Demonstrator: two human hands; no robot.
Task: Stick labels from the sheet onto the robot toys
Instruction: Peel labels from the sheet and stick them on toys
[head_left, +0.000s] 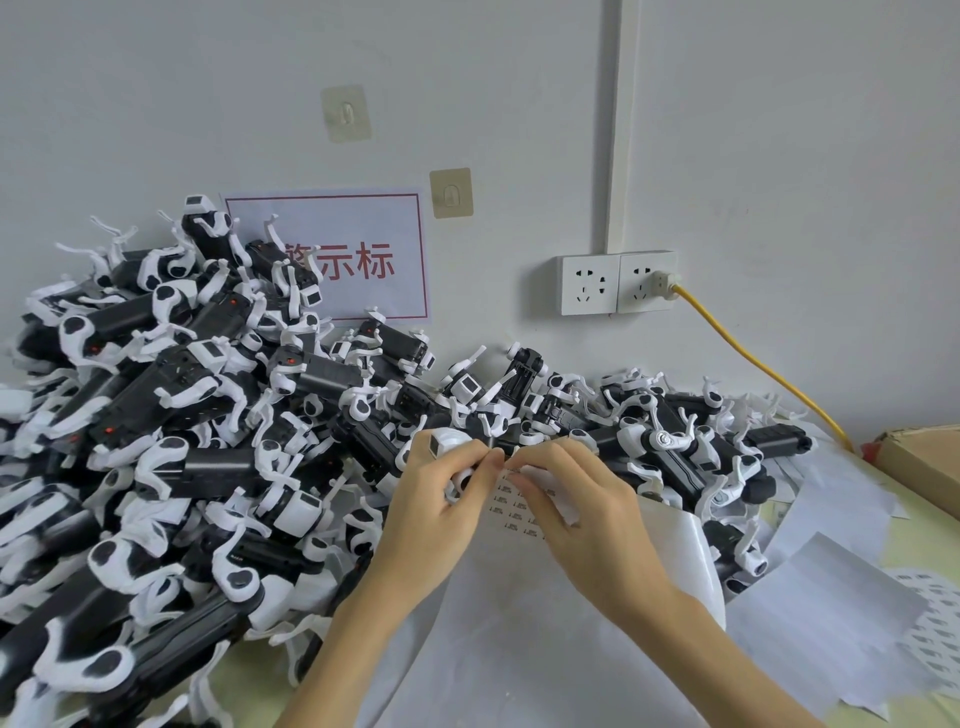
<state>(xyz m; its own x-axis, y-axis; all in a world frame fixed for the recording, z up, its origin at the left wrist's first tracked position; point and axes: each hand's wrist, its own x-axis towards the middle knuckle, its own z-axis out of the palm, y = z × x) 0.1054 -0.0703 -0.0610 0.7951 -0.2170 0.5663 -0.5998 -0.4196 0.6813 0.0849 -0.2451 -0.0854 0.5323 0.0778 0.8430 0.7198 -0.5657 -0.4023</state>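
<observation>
The label sheet (524, 512) lies curled in front of the heap of black-and-white robot toys (208, 415), its small printed labels showing just under both hands. The left hand (441, 499) grips one robot toy (451, 446) at the sheet's upper left edge. The right hand (576, 499) pinches at the sheet's top edge, fingertips meeting the left's; what it pinches is too small to tell. Behind the sheet, wall sockets (618, 283) carry a yellow cable (753, 364); right of it, spent backing sheets (831, 613) cover the desk (914, 535)
</observation>
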